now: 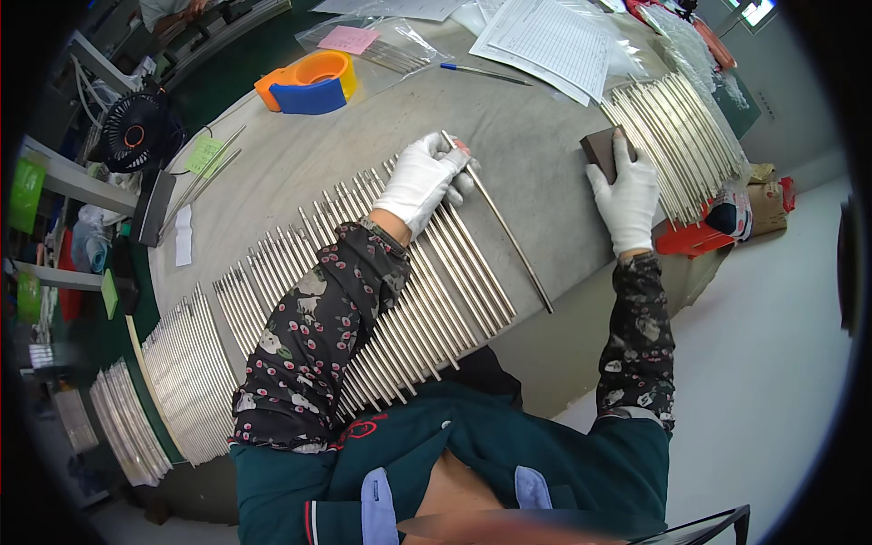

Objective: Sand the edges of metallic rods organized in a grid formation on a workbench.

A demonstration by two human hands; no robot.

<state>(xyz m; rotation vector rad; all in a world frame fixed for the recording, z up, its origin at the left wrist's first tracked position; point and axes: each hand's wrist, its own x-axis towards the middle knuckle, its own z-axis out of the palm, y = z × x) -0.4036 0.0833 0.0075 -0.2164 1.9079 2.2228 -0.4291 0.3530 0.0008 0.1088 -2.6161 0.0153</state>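
The left hand (420,182), in a white glove, pinched the far end of a single thin metal rod (502,227), fingers closed around it, and the rod lay slanted across the bare grey table (536,154), apart from the rest. Over on the other side, the right hand (627,195), also gloved, pressed down on a dark brown sanding block (602,148), fingers curled over its top and gripping it, the block resting on the table just beside the rod's working lane.

Under the left forearm a long row of rods (381,291) sat side by side, spreading away to the person's left, with more batches stacked beyond at the table's edge (182,381). To the right, another fan of rods (677,136) waited near the papers (549,41). Which pile was finished I couldn't tell from the look of the metal. By my reading, only one rod was in hand and plenty lay on both sides, so the job looked somewhere mid-run. An orange and blue tape dispenser (309,82) and a pen (486,73) sat further back.
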